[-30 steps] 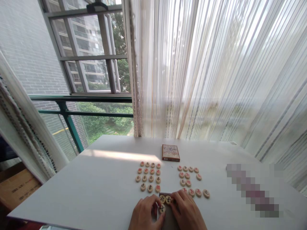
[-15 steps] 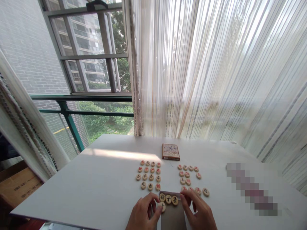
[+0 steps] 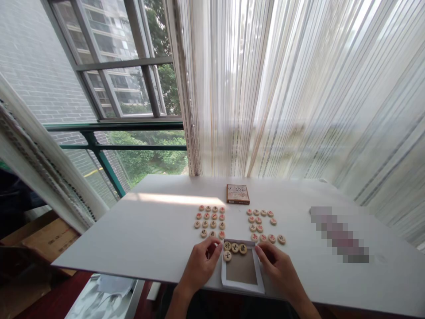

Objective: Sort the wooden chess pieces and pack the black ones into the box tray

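A shallow white open box (image 3: 243, 288) with a grey-brown bottom lies near the table's front edge. Inside its far left part are a black-lettered piece in the corner (image 3: 227, 246), a middle piece (image 3: 235, 248), a piece to its right (image 3: 243, 249), and a fourth Chinese chess piece (image 3: 227, 256) below the corner one. My left hand (image 3: 203, 261) is closed, thumb and forefinger pinched at the box's far left edge. At the far right corner, my right hand (image 3: 275, 261) has its bent fingers closed on the box edge.
Beyond the box stand two groups of round chess pieces, a left group (image 3: 214, 216) in rows and a right group (image 3: 258, 220). A flat printed box (image 3: 237, 194) lies behind them on the white table (image 3: 133, 239). A blurred-out patch (image 3: 338, 235) covers something at right.
My left hand has let go of the fourth chess piece, which now lies in the box, and is at the box's left edge. The view has tilted down, showing more of the box.
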{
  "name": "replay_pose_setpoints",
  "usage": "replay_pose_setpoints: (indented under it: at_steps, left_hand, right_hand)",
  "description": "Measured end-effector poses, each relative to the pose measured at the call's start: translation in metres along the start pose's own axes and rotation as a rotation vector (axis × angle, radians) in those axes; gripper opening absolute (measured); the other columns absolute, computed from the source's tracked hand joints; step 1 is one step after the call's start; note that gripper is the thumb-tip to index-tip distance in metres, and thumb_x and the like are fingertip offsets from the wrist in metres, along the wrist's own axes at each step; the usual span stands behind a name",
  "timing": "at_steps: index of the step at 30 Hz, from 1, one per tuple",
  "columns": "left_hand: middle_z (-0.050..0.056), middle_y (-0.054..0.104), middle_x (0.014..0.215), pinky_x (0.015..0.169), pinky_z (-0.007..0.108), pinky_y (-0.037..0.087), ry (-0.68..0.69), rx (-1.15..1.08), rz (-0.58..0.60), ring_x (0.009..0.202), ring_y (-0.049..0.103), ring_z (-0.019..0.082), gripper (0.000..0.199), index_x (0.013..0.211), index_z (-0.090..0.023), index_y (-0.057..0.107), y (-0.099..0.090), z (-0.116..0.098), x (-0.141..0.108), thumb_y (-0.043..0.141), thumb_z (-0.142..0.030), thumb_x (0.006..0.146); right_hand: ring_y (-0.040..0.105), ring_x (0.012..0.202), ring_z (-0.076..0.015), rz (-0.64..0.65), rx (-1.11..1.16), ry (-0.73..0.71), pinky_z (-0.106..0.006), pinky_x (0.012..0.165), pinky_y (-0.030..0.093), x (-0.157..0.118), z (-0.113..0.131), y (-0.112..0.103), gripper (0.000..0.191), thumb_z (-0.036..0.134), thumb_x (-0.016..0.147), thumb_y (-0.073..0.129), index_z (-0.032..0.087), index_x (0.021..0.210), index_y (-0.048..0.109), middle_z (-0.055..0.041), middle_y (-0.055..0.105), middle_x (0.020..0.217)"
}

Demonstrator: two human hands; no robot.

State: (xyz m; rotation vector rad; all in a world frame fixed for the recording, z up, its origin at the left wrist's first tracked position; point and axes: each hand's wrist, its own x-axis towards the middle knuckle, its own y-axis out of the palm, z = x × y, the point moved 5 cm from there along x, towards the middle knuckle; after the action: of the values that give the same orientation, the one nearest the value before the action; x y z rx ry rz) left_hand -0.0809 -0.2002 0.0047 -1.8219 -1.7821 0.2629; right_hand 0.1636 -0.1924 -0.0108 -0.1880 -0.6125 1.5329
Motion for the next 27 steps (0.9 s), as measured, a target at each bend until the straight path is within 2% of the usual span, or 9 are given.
replay_pose_setpoints:
  at_steps: [4, 9, 16, 27]
  left_hand:
    - [0.002, 0.063, 0.076, 0.067, 0.024, 0.045, 0.132, 0.123, 0.081, 0.068, 0.057, 0.016, 0.031, 0.097, -0.022, 0.076, 0.008, -0.016, -0.006, 0.051, -0.039, 0.098]
    - [0.004, 0.061, 0.076, 0.07, 0.026, 0.045, 0.164, 0.241, 0.143, 0.072, 0.059, 0.018, 0.037, 0.087, -0.023, 0.078, 0.008, -0.023, -0.01, 0.046, -0.037, 0.1]
    - [0.004, 0.063, 0.076, 0.07, 0.026, 0.045, 0.154, 0.235, 0.13, 0.074, 0.06, 0.018, 0.04, 0.087, -0.023, 0.078, 0.008, -0.02, -0.009, 0.044, -0.039, 0.101]
    - [0.004, 0.07, 0.08, 0.076, 0.028, 0.046, 0.156, 0.197, 0.114, 0.074, 0.061, 0.019, 0.029, 0.098, -0.023, 0.077, 0.009, -0.018, -0.011, 0.052, -0.037, 0.098]
  right_hand:
    - [0.057, 0.066, -0.0165, 0.081, -0.036, -0.102, -0.026, 0.062, 0.046, -0.004, 0.015, 0.002, 0.038, 0.047, 0.1, 0.048, 0.018, 0.101, 0.074, -0.0027, 0.064, 0.078]
    - [0.057, 0.066, -0.015, 0.18, -0.102, -0.174, -0.025, 0.062, 0.045, -0.01, 0.026, 0.007, 0.037, 0.041, 0.102, 0.045, 0.021, 0.108, 0.076, -0.0017, 0.059, 0.079]
    - [0.06, 0.073, -0.0164, 0.141, -0.143, -0.181, -0.026, 0.067, 0.048, -0.01, 0.027, 0.007, 0.037, 0.039, 0.103, 0.045, 0.022, 0.11, 0.076, -0.0029, 0.063, 0.082]
    - [0.061, 0.073, -0.0176, 0.11, -0.171, -0.193, -0.027, 0.069, 0.05, -0.01, 0.03, 0.008, 0.04, 0.041, 0.104, 0.042, 0.021, 0.098, 0.076, -0.004, 0.063, 0.08]
